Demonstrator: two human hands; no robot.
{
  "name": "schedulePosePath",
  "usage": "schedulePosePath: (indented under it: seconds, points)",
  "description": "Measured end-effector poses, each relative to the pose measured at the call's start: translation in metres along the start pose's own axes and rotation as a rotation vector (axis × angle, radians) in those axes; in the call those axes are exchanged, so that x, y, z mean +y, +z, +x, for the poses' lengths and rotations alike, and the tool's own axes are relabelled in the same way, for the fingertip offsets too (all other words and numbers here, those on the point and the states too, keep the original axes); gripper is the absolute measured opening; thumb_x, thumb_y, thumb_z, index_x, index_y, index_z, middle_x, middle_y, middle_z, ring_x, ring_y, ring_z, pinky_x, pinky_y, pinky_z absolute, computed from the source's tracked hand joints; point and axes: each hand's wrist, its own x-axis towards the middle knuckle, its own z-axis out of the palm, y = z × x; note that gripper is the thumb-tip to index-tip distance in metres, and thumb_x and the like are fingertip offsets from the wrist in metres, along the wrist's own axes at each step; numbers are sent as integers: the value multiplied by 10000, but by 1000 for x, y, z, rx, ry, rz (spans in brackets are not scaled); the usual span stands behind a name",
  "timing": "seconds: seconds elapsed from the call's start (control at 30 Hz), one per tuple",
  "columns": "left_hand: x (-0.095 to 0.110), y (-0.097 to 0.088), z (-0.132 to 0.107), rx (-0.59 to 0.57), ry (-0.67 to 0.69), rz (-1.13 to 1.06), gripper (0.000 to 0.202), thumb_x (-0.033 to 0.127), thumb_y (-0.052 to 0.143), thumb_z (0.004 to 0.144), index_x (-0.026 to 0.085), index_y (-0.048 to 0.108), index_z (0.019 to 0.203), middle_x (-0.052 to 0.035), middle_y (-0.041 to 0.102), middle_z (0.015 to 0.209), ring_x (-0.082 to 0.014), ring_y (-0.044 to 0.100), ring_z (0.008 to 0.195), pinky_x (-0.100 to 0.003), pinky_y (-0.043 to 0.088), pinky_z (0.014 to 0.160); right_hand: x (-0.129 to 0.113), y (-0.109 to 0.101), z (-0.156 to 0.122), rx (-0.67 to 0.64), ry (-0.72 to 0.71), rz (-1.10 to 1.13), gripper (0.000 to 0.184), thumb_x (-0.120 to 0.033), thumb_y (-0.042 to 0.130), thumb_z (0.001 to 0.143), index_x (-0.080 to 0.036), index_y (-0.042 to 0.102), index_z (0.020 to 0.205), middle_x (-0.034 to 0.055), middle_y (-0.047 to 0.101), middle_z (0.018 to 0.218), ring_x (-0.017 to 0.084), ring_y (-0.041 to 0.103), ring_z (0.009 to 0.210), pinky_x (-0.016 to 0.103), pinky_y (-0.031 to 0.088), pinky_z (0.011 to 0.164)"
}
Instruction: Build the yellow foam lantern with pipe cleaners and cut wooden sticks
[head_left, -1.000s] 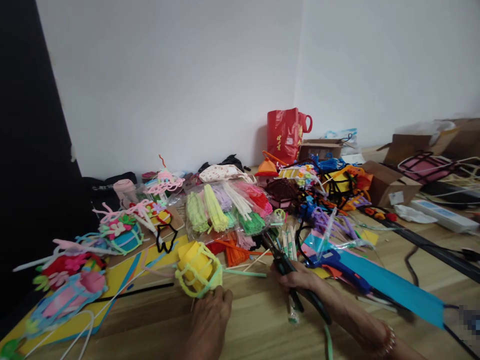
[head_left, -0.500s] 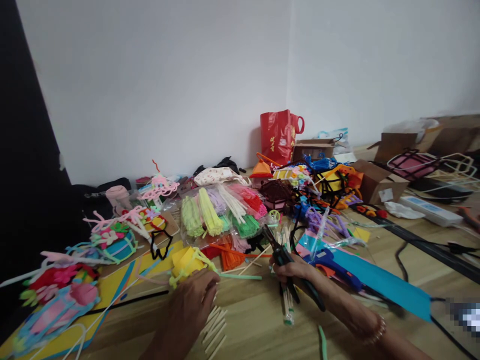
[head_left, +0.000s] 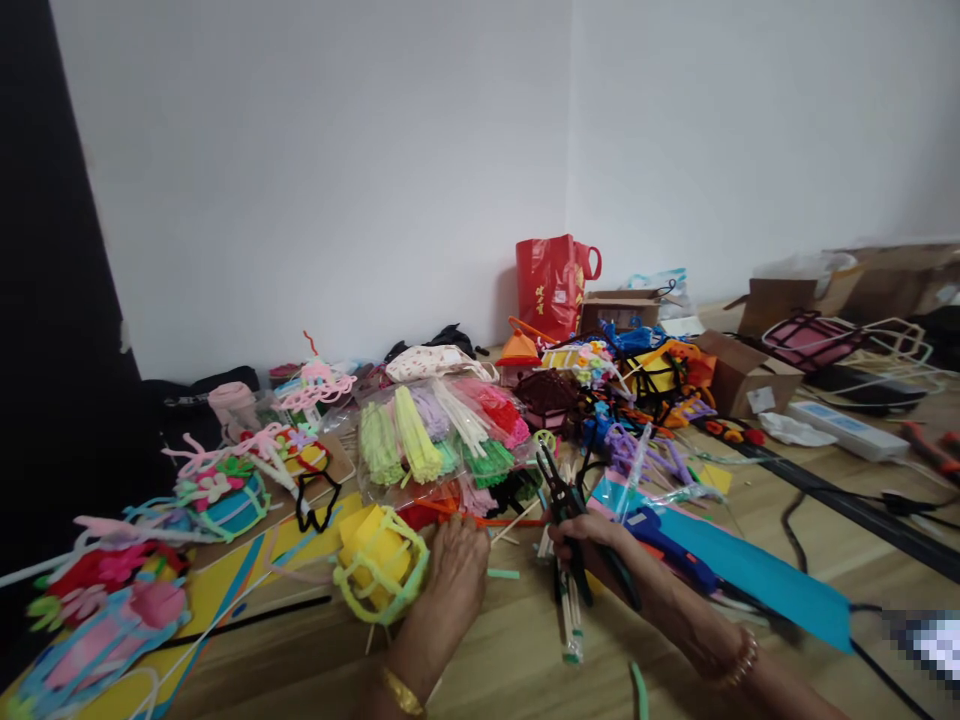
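My right hand (head_left: 592,535) is wrapped around dark-handled pliers (head_left: 556,490), whose jaws point up and away from me. Beneath them lies a clear-wrapped bundle of thin wooden sticks (head_left: 571,610). My left hand (head_left: 459,570) rests low over the table, back upward, with its fingers bent down together and the tips hidden. A mint-green pipe cleaner piece (head_left: 504,574) shows just right of it; whether the fingers grip it is hidden. Left of that hand sits a small basket of light yellow-green pipe cleaner with yellow sheet inside (head_left: 381,570).
Bagged pipe cleaner bundles (head_left: 420,430) lie ahead. A blue glue gun (head_left: 671,550) lies on a blue sheet (head_left: 780,585) to the right. Finished flower baskets (head_left: 225,500) crowd the left. Cardboard boxes (head_left: 750,370), a red bag (head_left: 551,285) and a power strip (head_left: 847,428) stand farther back.
My left hand has moved right and forward, off the yellow-green basket, and covers part of the mint-green pipe cleaner. My right hand keeps the pliers in nearly the same place.
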Motion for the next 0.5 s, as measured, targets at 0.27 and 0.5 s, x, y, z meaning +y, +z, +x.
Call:
schedulePosePath:
  seconds: [0.27, 0.5]
  points:
    - [0, -23, 29, -1, -110, -218, 120, 163, 466, 809, 195, 552, 732, -49, 652, 755, -209, 633, 786, -312, 445, 724, 2, 0, 0, 3, 8, 55, 266, -395, 616, 747, -134, 653, 713, 25, 607, 678, 145, 536, 627, 256, 440, 620]
    - [-18, -61, 13, -31, -184, -484, 83, 200, 382, 812, 212, 459, 783, -7, 682, 690, -139, 624, 517, -234, 446, 516, -1, 3, -1, -22, -6, 31, 287, -404, 610, 742, -124, 675, 741, 36, 613, 694, 155, 539, 654, 256, 439, 625]
